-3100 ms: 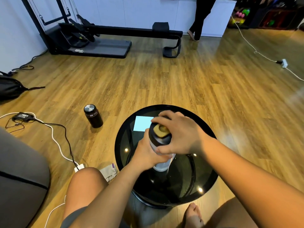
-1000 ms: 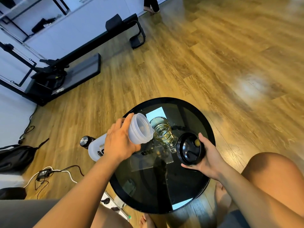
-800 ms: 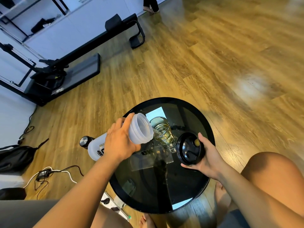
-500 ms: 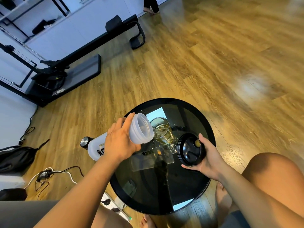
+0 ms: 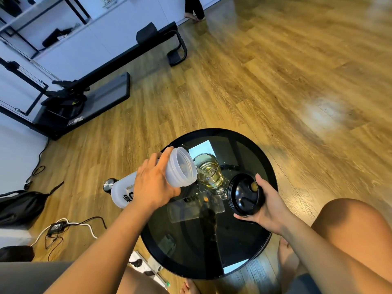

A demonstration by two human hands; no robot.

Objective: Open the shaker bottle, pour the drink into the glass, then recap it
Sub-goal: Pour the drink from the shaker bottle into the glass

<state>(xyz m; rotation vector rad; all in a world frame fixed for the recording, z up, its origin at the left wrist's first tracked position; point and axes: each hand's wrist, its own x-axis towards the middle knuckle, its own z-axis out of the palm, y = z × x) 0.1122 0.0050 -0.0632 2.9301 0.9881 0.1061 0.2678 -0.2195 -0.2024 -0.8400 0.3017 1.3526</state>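
- round black glass side table [image 5: 250, 240] sits lower middle of the frame, on a wood plank floor [image 5: 275, 81]
- black pilates-type bench machine [image 5: 89, 90] in the upper left, along the white wall
- small dark flask with a steel cap [image 5: 108, 185] on the floor left of the table
- black bag [image 5: 21, 205] at the left edge
- charger brick with tangled cables [image 5: 56, 227] lower left
- white power strip [image 5: 146, 265] by the table's bottom edge

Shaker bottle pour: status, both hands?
Left hand grips shaker bottle, tipped, mouth at glass rim, pouring. Right hand holds lid clear. Glass part full, yellow drink. Nothing in the way.
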